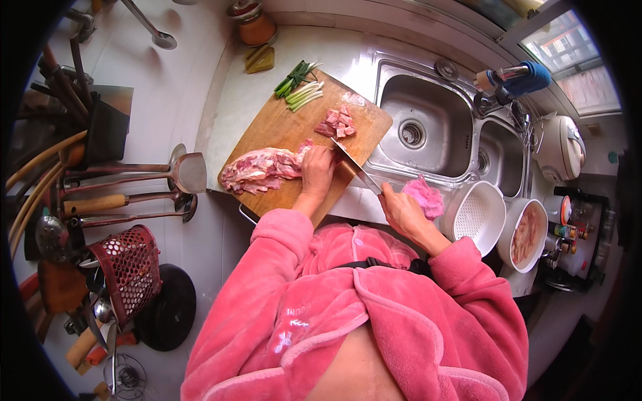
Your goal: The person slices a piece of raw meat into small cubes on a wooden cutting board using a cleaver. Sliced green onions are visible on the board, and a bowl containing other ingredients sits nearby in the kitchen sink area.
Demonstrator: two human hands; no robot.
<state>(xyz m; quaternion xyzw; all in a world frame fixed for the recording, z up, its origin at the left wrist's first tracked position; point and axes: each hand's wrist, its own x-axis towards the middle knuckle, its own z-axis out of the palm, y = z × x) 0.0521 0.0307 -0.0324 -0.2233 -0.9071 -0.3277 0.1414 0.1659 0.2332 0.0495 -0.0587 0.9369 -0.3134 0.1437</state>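
Note:
A long piece of raw meat [263, 168] lies across the lower left of a wooden cutting board [273, 125]. My left hand [319, 168] presses on the right end of this meat, fingers bent. In my right hand [404, 210] is the handle of a kitchen knife [358, 168]. The blade slants up and left over the board, its tip near my left fingers and just below a small heap of cut meat chunks [337, 123]. On the board's far edge rest cut scallion stalks [305, 96] and a bundle of scallion greens [296, 77].
Right of the board is a double steel sink [426, 125]. A pink cloth [424, 196], a white strainer basket [474, 215] and a white bowl of meat pieces [526, 238] stand near my right arm. Spatulas and ladles [188, 173] hang on the left wall. A rice cooker [559, 148] is far right.

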